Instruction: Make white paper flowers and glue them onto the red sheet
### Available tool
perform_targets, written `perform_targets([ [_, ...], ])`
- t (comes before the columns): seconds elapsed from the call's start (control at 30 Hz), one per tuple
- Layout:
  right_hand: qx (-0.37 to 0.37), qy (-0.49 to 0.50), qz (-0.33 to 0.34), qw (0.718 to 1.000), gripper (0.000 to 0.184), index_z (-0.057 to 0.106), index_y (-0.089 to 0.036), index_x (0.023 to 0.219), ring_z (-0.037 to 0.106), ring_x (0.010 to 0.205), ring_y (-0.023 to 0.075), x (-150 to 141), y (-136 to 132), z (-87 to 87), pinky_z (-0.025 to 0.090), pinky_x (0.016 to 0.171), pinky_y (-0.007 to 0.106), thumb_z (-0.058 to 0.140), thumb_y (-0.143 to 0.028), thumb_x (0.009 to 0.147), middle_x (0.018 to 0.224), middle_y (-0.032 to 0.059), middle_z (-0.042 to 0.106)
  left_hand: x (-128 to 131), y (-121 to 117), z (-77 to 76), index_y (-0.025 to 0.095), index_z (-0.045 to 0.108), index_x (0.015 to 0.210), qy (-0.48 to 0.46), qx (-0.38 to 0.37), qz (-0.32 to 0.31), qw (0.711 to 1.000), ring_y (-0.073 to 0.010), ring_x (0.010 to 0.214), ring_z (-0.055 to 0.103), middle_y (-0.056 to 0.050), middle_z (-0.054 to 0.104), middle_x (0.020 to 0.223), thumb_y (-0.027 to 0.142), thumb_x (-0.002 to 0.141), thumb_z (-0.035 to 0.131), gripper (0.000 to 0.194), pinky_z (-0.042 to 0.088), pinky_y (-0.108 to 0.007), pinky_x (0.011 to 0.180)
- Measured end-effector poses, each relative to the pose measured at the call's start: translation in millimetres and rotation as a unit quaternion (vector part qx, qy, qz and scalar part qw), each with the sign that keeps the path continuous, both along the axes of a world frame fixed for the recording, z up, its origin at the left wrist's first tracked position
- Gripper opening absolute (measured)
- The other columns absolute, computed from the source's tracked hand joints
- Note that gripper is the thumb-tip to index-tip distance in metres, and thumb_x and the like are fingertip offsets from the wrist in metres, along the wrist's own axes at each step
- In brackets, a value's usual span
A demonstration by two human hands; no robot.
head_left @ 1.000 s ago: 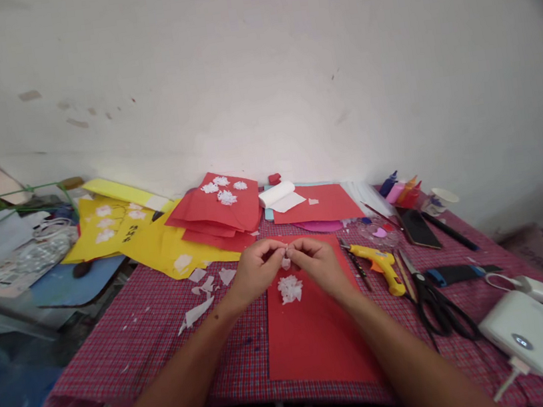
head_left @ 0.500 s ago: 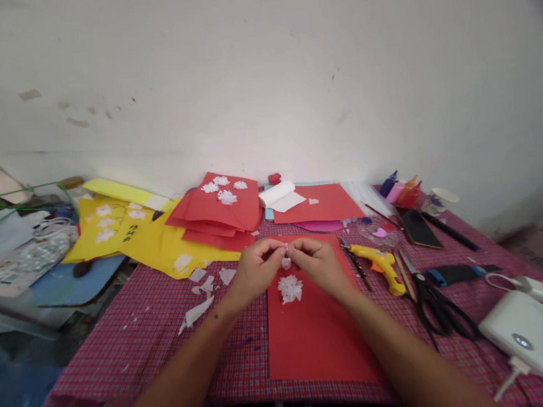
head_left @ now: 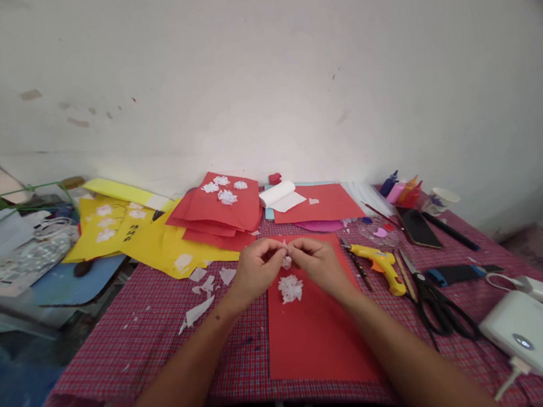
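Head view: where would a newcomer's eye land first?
Probably on the left hand and right hand, meeting over the red sheet around a small white piece. Next, the white cluster lying on that sheet just below them, then the bright yellow glue gun to the sheet's right.

white flower, red sheet, checked tablecloth

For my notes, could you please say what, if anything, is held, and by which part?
The left hand and right hand pinch a small white paper piece near its top.
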State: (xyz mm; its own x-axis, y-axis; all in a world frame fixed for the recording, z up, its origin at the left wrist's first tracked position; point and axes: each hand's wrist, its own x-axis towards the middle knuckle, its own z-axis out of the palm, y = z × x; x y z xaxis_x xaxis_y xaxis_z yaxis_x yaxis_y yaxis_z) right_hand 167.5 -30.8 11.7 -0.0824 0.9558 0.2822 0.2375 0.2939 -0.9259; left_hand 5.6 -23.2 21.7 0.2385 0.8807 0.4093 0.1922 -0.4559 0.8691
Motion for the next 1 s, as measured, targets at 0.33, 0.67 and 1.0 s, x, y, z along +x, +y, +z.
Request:
perform_targets([
  [0.33,-0.009,-0.010,0.003,1.000,0.030,0.065,-0.017,0.073,0.052,0.061,0.0141,-1.9,0.1,-1.3,0.039,0.056,0.024,0.055,-0.042,0.087,0.069,0.0014,0.063,-0.1,0.7,0.1,0.016,0.064,0.079,0.040,0.011,0.028,0.999,-0.0114,0.067,0.056,0.000,0.064,0.073,0.023,0.085,0.052,0.015,0.043,-0.021,0.062],
  [0.67,-0.015,0.002,0.006,1.000,0.030,0.063,-0.018,0.070,0.052,0.060,0.0141,-2.4,-0.2,0.1,0.039,0.056,0.025,0.055,-0.041,0.087,0.066,0.0013,0.062,1.5,4.3,-3.3,0.015,0.062,0.078,-0.033,-0.052,-0.020,0.998,-0.0102,0.064,0.057,0.000,0.064,0.070,0.025,0.086,0.052,0.016,0.045,-0.020,0.061],
  [1.0,-0.003,0.042,0.007,0.999,0.020,0.061,-0.019,0.076,0.056,0.064,0.0150,-4.6,-1.6,0.5,0.044,0.060,0.026,0.060,-0.037,0.084,0.071,0.0018,0.064,1.0,4.6,-3.2,0.016,0.061,0.078,-0.073,-0.095,-0.046,0.992,-0.0106,0.064,0.059,0.000,0.064,0.069,0.028,0.087,0.053,0.017,0.046,-0.021,0.060],
])
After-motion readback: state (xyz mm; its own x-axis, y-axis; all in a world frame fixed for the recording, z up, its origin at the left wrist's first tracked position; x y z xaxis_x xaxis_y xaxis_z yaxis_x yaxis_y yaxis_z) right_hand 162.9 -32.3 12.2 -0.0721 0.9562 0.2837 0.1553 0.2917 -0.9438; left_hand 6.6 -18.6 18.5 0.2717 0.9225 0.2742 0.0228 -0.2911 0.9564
